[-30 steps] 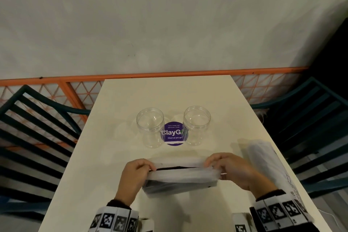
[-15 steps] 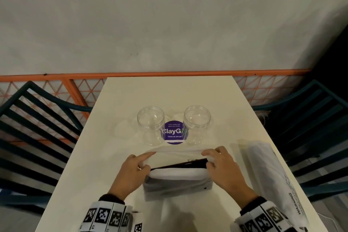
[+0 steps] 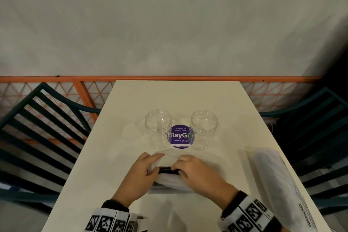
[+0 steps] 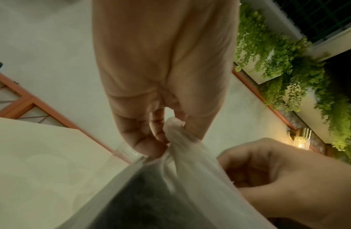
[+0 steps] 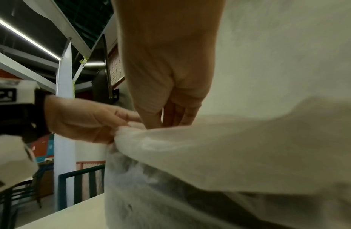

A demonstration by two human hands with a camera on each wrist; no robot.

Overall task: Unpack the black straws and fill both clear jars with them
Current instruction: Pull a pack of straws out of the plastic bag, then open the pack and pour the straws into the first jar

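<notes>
Both hands, my left hand [image 3: 138,174] and right hand [image 3: 197,172], pinch the straw bag [image 3: 170,181] just before the jars [image 3: 157,128]; I should peel evenly.

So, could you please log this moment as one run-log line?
step: opening bag | left hand: pinches white bag | right hand: grips bag mouth | black straws: inside | clear jars: empty

Both jars [image 3: 157,128] open-topped; folded bag [image 3: 271,181] blocks table's [image 3: 116,156] right edge
</notes>
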